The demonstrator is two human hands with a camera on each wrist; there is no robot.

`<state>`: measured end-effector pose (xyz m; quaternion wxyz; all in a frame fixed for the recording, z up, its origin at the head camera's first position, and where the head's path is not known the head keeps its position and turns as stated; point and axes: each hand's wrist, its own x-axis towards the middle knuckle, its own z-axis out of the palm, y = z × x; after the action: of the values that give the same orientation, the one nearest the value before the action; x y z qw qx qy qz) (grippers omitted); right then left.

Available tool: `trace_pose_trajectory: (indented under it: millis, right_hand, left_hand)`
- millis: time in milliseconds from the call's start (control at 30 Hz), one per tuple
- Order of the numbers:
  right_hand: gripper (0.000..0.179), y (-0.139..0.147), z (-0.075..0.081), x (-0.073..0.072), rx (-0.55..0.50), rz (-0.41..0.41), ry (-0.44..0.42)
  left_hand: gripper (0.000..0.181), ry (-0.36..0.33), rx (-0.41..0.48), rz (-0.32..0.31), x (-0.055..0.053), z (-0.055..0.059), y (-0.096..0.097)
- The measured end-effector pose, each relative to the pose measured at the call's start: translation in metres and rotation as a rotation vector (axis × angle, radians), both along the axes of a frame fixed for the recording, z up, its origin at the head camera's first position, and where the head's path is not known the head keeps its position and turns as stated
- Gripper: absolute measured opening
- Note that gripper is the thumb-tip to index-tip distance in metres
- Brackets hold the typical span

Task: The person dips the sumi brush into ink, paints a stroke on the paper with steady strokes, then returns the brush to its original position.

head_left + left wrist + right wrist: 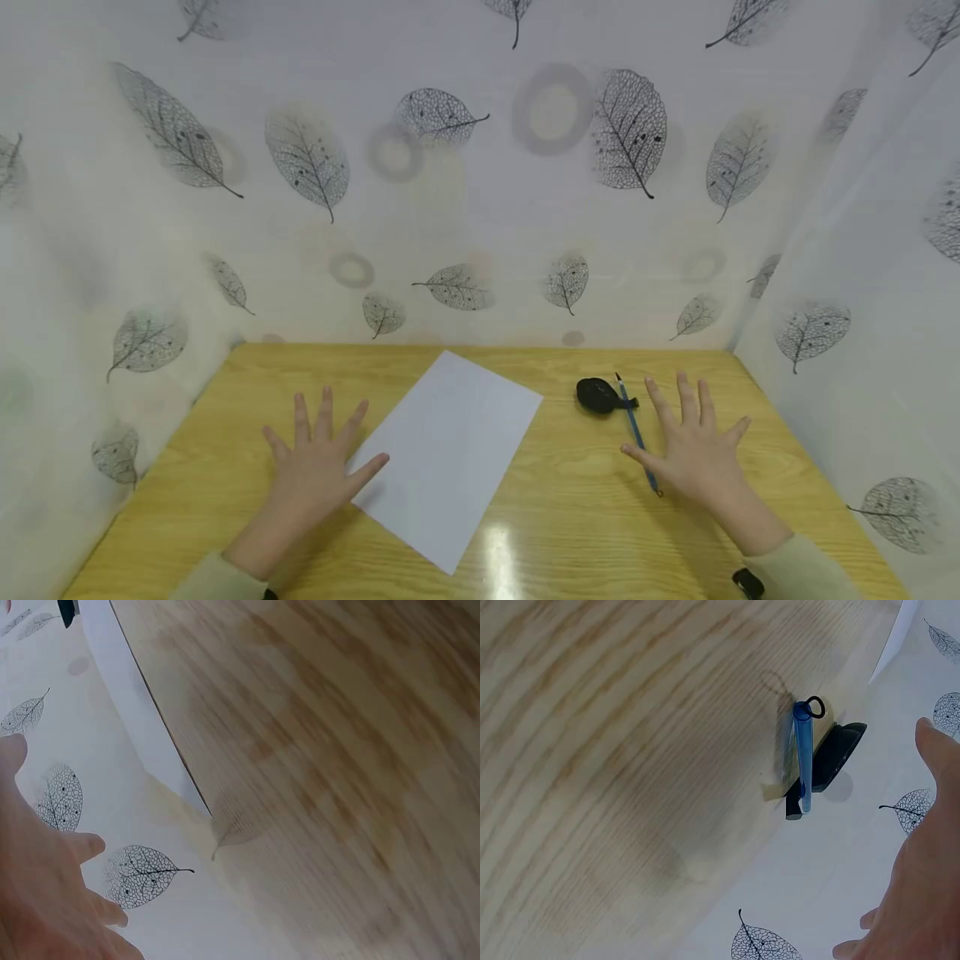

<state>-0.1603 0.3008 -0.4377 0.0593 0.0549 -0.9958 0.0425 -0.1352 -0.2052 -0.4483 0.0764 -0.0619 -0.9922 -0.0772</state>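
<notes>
Pale sheeting (480, 208) printed with dark leaf skeletons (632, 129) stands on three sides of a wood-grained bench (570, 533). The one container is a small black dish (597, 396) with a short handle, near the far edge; its inside is too dark to tell what it holds. A blue brush (637, 437) lies across that handle, dark tip away from the person, looped end toward them. Both hands are spread, gripping nothing. The right hand (703, 454) hovers just right of the brush, its thumb reaching over the shaft in the head view. The left hand (313, 475) hovers beside a white sheet of paper (450, 467), thumb above its left edge. The paper lies askew between the hands, nearer the left; dish and brush lie between paper and right hand.
</notes>
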Motion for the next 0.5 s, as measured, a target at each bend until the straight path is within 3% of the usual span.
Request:
trace_pose_trajectory:
  millis: [500]
  right_hand:
    - [0.113,0.021,0.004,-0.006,0.074,0.073,0.099]
  left_hand:
    - [0.082,0.034,-0.075,-0.108,-0.001,0.003,-0.013]
